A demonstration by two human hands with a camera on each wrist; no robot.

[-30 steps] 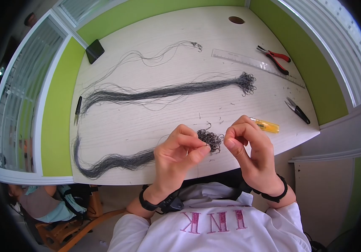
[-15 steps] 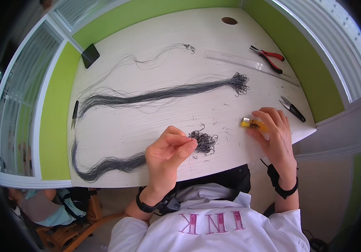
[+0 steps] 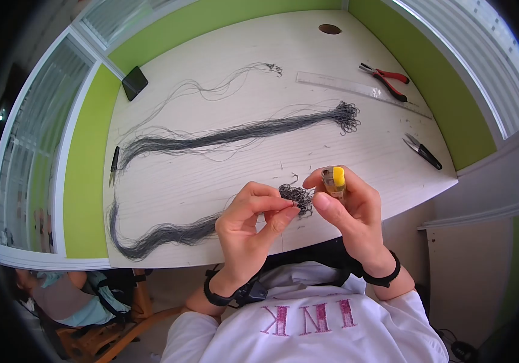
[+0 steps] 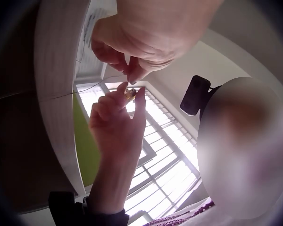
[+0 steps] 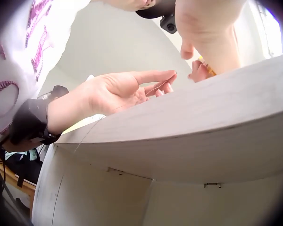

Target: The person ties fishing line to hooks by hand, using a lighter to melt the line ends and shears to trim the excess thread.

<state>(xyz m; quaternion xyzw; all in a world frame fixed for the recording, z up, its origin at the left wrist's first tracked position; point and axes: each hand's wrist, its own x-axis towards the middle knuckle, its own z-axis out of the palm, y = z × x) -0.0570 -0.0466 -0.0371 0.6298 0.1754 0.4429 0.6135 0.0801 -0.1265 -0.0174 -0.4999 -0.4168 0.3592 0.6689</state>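
Observation:
At the table's near edge my left hand (image 3: 248,221) pinches a thin dark fishing line between thumb and forefinger. The line (image 4: 80,90) trails away from those fingertips in the left wrist view. Just behind them lies a clump of fish hooks (image 3: 300,195), its long bundle of dark lines (image 3: 165,235) running left along the table. My right hand (image 3: 361,218) grips a yellow lighter (image 3: 335,184) upright, its metal top toward my left fingertips. Part of the lighter is hidden by the fingers.
A second bundle of hooked lines (image 3: 229,134) stretches across the middle, with a smaller one (image 3: 211,91) behind. At right lie a clear ruler (image 3: 332,83), red-handled pliers (image 3: 392,78) and black snips (image 3: 424,152). Tweezer-like black scissors (image 3: 114,162) sit at the left edge.
My right hand went from beside my left hand out to the lighter on the table, picked it up and brought it back. My left hand keeps its pinch on the line.

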